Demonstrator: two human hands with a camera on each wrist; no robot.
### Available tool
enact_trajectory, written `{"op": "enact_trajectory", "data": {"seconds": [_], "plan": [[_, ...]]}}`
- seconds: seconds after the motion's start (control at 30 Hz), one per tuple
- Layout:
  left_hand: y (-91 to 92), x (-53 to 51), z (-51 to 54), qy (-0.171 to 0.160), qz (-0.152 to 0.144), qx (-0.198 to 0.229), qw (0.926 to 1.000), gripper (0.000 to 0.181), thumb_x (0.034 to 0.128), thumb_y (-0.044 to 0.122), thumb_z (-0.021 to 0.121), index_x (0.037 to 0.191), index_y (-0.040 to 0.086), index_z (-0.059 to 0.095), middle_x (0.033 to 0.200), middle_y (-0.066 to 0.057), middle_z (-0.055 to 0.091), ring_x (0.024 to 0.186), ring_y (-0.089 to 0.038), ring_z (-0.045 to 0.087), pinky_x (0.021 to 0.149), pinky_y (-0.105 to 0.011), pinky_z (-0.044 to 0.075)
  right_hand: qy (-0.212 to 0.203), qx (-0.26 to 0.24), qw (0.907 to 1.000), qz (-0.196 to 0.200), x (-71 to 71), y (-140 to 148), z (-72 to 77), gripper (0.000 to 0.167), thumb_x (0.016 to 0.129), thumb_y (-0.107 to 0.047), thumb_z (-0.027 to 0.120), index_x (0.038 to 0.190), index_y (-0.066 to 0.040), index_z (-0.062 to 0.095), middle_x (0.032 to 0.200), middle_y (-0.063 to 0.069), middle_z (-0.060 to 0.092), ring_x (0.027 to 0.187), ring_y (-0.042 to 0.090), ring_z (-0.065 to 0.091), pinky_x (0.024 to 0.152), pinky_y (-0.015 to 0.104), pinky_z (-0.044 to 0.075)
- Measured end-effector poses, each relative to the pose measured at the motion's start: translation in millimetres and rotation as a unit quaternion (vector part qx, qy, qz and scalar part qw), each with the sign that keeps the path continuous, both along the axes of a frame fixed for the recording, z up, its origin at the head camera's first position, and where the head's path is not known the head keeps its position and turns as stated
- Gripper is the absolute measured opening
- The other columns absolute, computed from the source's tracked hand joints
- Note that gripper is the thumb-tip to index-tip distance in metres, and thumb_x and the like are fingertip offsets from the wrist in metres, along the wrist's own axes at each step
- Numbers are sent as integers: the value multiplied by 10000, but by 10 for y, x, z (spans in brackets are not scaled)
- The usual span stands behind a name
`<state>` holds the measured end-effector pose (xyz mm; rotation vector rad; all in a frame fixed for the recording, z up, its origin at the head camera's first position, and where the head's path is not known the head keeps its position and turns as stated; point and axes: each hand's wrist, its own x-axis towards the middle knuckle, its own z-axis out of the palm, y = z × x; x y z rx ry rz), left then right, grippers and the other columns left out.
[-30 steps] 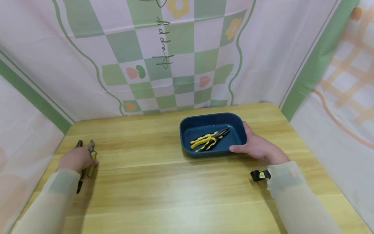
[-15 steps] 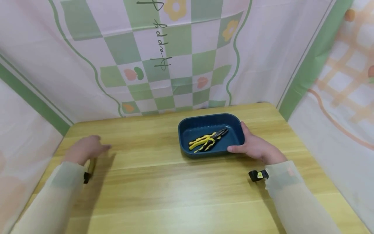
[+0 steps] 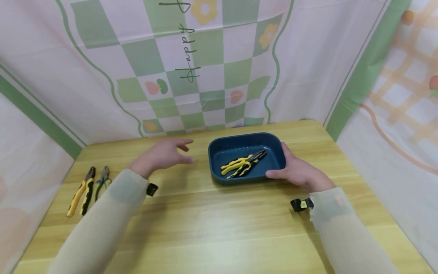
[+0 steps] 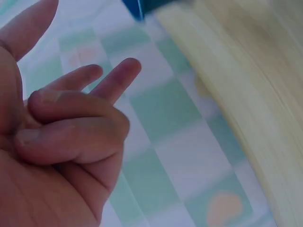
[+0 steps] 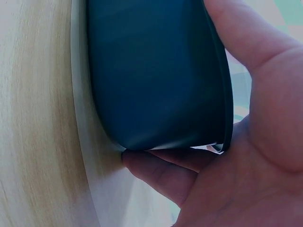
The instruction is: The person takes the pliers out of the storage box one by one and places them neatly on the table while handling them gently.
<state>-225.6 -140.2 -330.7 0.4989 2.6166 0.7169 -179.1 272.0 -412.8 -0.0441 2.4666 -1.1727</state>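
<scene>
Checkered backdrop (image 3: 209, 47) reading "Happy", left hand (image 3: 162, 155) loosely curled, right hand (image 3: 299, 171) gripping blue tray (image 3: 268, 161)

In the head view, the left sleeve (image 3: 102, 217) covers the handle ends of the small pliers (image 3: 105, 175) and runs off the bottom edge. Most fingers of the right hand (image 3: 301, 171) are hidden. In the left wrist view, the box (image 3: 243, 142) is a blurred, cut-off corner. In the right wrist view, its wall hides the yellow-and-black pliers (image 3: 245, 163).
</scene>
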Motion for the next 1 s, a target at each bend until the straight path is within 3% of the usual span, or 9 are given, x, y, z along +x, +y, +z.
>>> {"op": "enact_trajectory", "data": {"seconds": [0.1, 0.23, 0.4, 0.57, 0.77, 1.0], "plan": [[255, -7, -36, 50, -143, 73, 9999, 781, 851, 508, 757, 1510, 215, 457, 1256, -44, 645, 1156, -264, 586, 982, -451, 440, -11, 10, 10000, 6, -5, -8, 0, 1363, 770, -633, 770, 1524, -219, -287, 1610, 255, -117, 1442, 506, 29, 1103, 657, 113], [501, -24, -93, 54, -116, 194, 9997, 767, 842, 508, 773, 1493, 220, 487, 1170, 5, 669, 1025, -180, 624, 888, -394, 495, -32, 56, 10000, 13, -8, -13, -2, 1360, 773, -635, 766, 1523, -218, -290, 1609, 263, -108, 1439, 512, 39, 1101, 659, 119], [780, -38, -159, 83, -315, 212, 9992, 623, 891, 406, 761, 1442, 203, 554, 1172, 0, 673, 996, -132, 608, 845, -347, 508, -29, 110, 9999, 14, -5, -14, 9, 1343, 793, -613, 763, 1519, -216, -295, 1607, 273, -99, 1434, 520, 54, 1101, 657, 129], [1061, -20, -236, 204, -634, -188, 9976, 511, 933, 353, 725, 1387, 152, 606, 1248, -17, 659, 1021, -134, 614, 893, -336, 495, -10, 84, 10000, 20, -5, -16, 21, 1324, 818, -572, 765, 1518, -206, -298, 1604, 280, -100, 1429, 528, 64, 1097, 662, 132], [1313, -14, -290, 98, -448, -525, 9976, 549, 919, 430, 721, 1379, 152, 613, 1397, 9, 573, 1220, -187, 554, 991, -362, 448, -34, 166, 9999, 14, -10, -16, 27, 1339, 803, -606, 758, 1521, -195, -294, 1602, 293, -80, 1421, 538, 92, 1088, 673, 144], [1524, 7, -331, -85, -286, -797, 9964, 561, 902, 462, 728, 1351, 139, 636, 1352, 12, 605, 1217, -182, 556, 971, -352, 464, -119, 338, 9994, -24, -4, -2, 23, 1387, 743, -706, 737, 1518, -202, -298, 1599, 305, -58, 1411, 551, 114, 1073, 694, 151]]}}
